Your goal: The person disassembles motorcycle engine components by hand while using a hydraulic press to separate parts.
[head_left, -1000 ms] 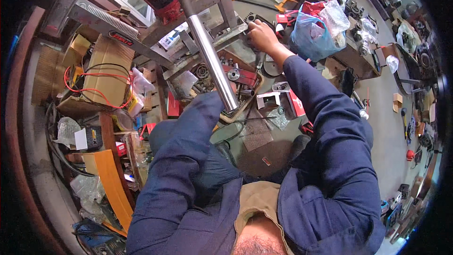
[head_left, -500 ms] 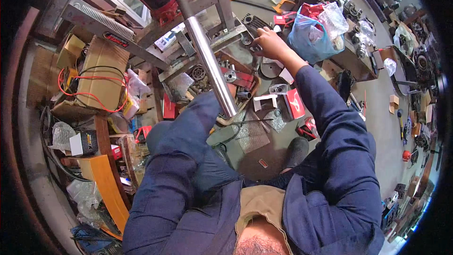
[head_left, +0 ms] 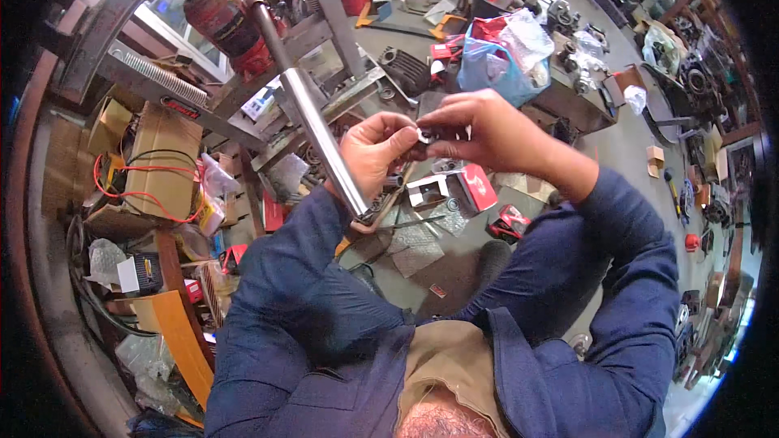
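Note:
Just right of the long shiny metal tube (head_left: 323, 144), my two hands meet in front of me. My left hand (head_left: 375, 151) pinches a small metal ring-like part (head_left: 423, 135) between thumb and fingers. From the other side, my right hand (head_left: 479, 131) closes its fingers on the same small part. Fingers cover much of it, so its exact kind cannot be made out. The tube slants past my left wrist, on a bar beside a red bottle jack (head_left: 225, 26) in a steel press frame (head_left: 329, 8).
Beyond my hands stands a blue plastic bag (head_left: 495, 73) of packages. An opened white box (head_left: 428, 191) and a red-and-white box (head_left: 477, 186) lie below them, near bubble wrap (head_left: 415, 251). Cardboard boxes (head_left: 166, 158) with a red cable stand left. Machine parts cover the right side.
My right hand has drawn back from the parts near the press to the middle. My left hand has risen from behind the tube, and both now hold the small part.

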Available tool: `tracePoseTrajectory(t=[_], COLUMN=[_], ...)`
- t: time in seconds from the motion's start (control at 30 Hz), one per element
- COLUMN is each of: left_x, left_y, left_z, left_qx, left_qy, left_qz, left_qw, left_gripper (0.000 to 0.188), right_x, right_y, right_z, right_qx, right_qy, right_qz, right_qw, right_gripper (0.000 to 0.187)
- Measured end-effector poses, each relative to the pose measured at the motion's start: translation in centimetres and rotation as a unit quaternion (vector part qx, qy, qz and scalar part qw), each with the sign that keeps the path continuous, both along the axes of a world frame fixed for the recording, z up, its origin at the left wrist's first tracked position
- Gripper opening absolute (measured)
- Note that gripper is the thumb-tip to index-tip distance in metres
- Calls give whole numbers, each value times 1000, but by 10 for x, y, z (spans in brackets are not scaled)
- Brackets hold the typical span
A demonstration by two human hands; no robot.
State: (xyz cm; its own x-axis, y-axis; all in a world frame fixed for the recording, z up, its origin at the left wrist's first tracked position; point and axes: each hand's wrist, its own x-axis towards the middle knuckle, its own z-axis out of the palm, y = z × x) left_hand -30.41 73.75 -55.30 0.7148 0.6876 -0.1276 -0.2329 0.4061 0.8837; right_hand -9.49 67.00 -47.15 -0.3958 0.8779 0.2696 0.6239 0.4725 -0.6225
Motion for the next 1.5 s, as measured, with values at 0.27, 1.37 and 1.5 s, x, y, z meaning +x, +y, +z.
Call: tracePoseTrajectory(t=[0.27,1.37,1.5], left_x=[2,-6,-6], left_y=[-23,-17,-16], left_z=[-10,34,30], left_qx=[-130,40,50], left_qy=[-123,35,25], left_qz=[-50,22,22], left_qw=[983,998,998], left_gripper=[13,21,21], right_x=[-7,-17,-18], right_y=[-40,-21,-20], right_z=[-11,-37,-35], right_qx=[-93,-347,-349], right_qy=[173,448,486], right_qz=[-135,-6,19], right_qw=[971,824,801], right_gripper=[31,32,34])
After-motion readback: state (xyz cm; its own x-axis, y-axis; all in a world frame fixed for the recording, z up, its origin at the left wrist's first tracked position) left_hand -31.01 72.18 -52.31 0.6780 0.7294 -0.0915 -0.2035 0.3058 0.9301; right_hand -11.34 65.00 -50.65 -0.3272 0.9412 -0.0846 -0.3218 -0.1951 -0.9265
